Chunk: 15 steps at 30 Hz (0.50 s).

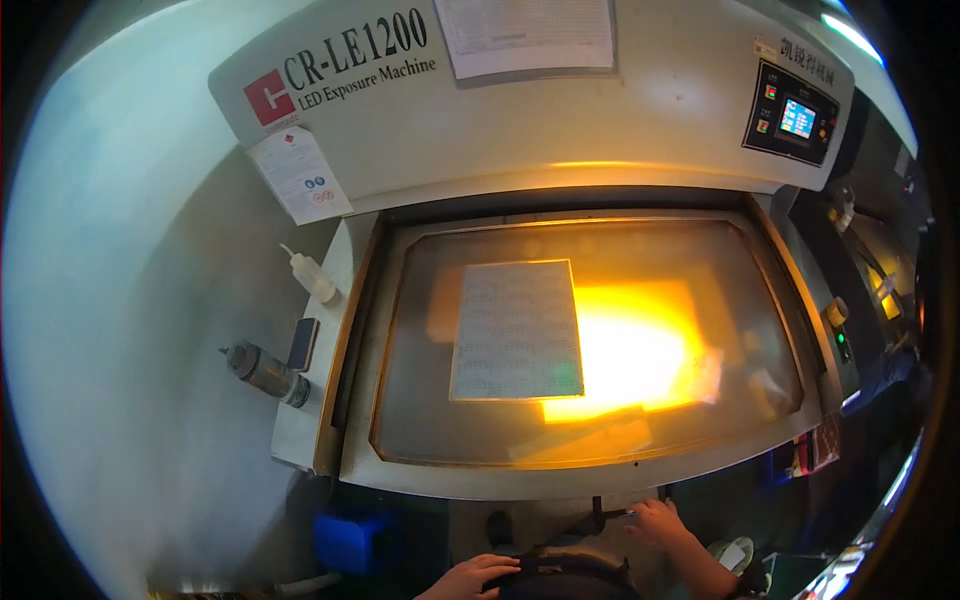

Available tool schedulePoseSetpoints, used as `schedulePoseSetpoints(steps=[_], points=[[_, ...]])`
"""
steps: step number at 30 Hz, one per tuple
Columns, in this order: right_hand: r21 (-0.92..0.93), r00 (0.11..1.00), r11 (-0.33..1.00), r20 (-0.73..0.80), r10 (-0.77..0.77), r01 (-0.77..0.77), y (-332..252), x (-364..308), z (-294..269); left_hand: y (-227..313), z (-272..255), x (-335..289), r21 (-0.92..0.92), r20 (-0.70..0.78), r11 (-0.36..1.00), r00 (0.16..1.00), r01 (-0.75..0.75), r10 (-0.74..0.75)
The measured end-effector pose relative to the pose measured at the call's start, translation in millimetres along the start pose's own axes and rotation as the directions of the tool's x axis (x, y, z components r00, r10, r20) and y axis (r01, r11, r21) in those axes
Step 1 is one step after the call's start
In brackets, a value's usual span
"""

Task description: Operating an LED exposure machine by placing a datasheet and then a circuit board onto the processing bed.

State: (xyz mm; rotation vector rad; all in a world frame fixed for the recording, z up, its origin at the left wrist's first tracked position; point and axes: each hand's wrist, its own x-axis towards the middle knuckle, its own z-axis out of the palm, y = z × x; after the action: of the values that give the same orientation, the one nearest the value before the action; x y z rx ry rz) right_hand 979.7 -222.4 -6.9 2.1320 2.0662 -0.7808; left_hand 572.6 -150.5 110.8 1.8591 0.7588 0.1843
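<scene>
At the machine's front edge, my right hand (657,522) is closed around the bar of a black handle (603,516). My left hand (480,577) rests low in the middle, fingers stretched out against dark clothing, holding nothing. Beyond both hands lies the wide flat bed (420,300) of a grey exposure machine (480,130), covered by a clear, hazy sheet. A pale rectangular panel with rows of fine marks (515,330) lies on the bed, left of a bright yellow glare.
On the left ledge are a white squeeze bottle (312,277), a phone (303,344) and a grey bottle (266,372). A control panel (791,112) with a lit screen sits upper right. A blue bin (343,542) stands below left. Dark equipment crowds the right side.
</scene>
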Motion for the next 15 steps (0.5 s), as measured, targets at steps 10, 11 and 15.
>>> schedulePoseSetpoints(steps=[10,11,15], points=[[0.768,0.968,0.592,0.228,0.104,-0.244,-152,-150,-26,-53,-69,-33,0.314,-0.018,0.941,0.990,-0.130,0.143],[0.694,0.977,0.690,0.188,0.100,-0.204,-162,-147,-29,-60,-72,-35,0.325,0.017,0.939,0.993,-0.114,0.115],[0.547,0.982,0.818,0.150,0.112,-0.177,-206,-128,-51,-63,-90,-45,0.149,0.047,0.983,0.993,0.102,-0.110]])
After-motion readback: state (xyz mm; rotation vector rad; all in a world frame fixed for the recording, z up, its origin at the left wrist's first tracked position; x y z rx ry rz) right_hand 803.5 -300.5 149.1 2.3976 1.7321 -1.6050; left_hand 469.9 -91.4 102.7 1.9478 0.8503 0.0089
